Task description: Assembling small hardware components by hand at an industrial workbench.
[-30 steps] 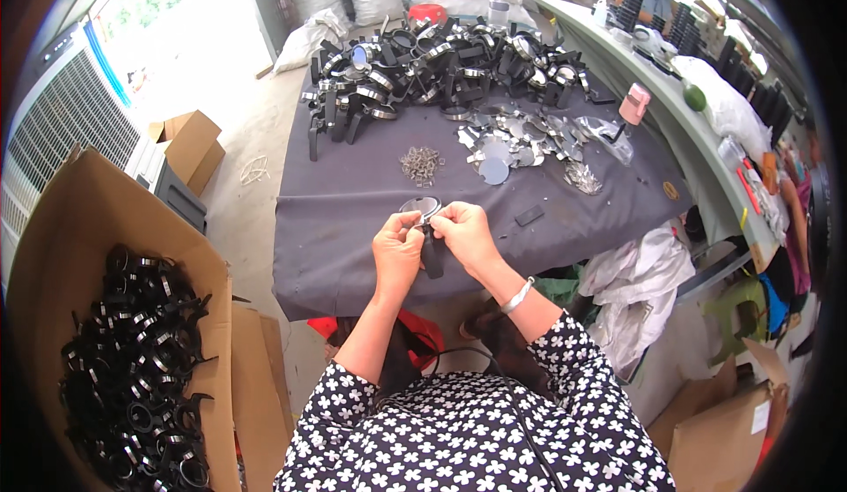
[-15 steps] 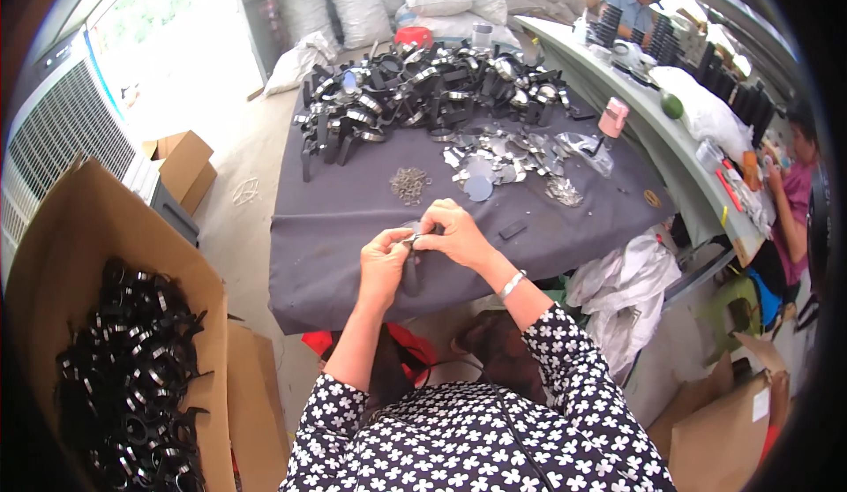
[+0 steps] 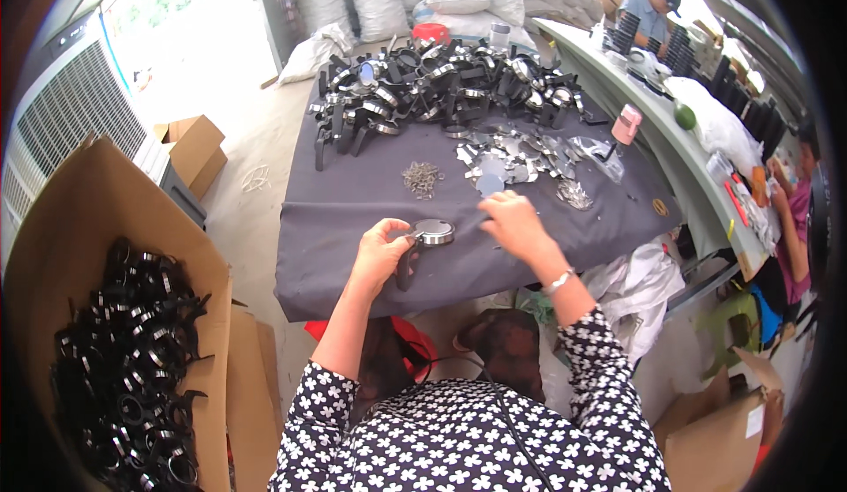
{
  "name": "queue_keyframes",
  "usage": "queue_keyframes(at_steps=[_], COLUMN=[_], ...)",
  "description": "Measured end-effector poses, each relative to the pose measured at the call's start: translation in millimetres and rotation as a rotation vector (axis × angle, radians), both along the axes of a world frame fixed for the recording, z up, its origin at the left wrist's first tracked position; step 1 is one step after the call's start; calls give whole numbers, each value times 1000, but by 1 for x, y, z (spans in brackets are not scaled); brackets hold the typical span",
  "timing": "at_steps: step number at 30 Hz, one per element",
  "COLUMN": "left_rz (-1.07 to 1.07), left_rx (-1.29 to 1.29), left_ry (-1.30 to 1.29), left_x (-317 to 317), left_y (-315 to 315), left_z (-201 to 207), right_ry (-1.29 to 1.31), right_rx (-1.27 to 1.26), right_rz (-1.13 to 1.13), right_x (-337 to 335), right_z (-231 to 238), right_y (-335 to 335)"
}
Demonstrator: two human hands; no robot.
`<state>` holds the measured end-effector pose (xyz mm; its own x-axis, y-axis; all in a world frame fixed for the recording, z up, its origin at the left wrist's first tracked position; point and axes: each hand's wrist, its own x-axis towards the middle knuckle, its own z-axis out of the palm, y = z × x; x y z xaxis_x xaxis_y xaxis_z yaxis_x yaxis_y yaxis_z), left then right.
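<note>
Pinched in my left hand [image 3: 385, 249] is a round silver-rimmed piece [image 3: 434, 232] with a flat grey face and a black strap-like part hanging below it, much like a watch. It is held just above the dark tablecloth. My right hand [image 3: 519, 225] is apart from it, to the right, with thumb and fingers separated and nothing visible in them. Its fingertips are near a flat grey disc [image 3: 490, 180] at the front of a pile of shiny metal pieces [image 3: 520, 158]. Left of that pile lies a small heap of metal bits [image 3: 423, 179].
A big mound of similar silver-and-black pieces [image 3: 441, 86] covers the table's far side. More fill a cardboard box [image 3: 207, 307] at my left. A pink cylinder [image 3: 626, 125] stands at the right edge. A person [image 3: 648, 17] works at the long bench [image 3: 582, 46].
My right hand has left the round piece and moved right toward the metal pile. The piece's face now shows in my left hand. The whole view has shifted slightly.
</note>
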<state>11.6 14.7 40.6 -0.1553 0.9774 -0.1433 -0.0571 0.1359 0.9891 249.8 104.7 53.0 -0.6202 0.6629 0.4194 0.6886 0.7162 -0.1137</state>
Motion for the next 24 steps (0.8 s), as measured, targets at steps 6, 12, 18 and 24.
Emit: queue_keyframes(at_steps=[6, 12, 18, 24], left_rz=[80, 76, 165, 100], left_rx=[12, 158, 96, 159], left_ry=[149, 214, 173, 6], left_x=[-27, 9, -3, -23], left_y=[-9, -9, -18, 4], left_z=[-11, -18, -4, -20], right_ry=[-275, -185, 145, 476], right_rx=[-35, -153, -142, -431], right_rz=[65, 16, 279, 406], right_x=[16, 76, 2, -60], right_z=[-6, -23, 33, 8], right_y=[13, 11, -25, -41])
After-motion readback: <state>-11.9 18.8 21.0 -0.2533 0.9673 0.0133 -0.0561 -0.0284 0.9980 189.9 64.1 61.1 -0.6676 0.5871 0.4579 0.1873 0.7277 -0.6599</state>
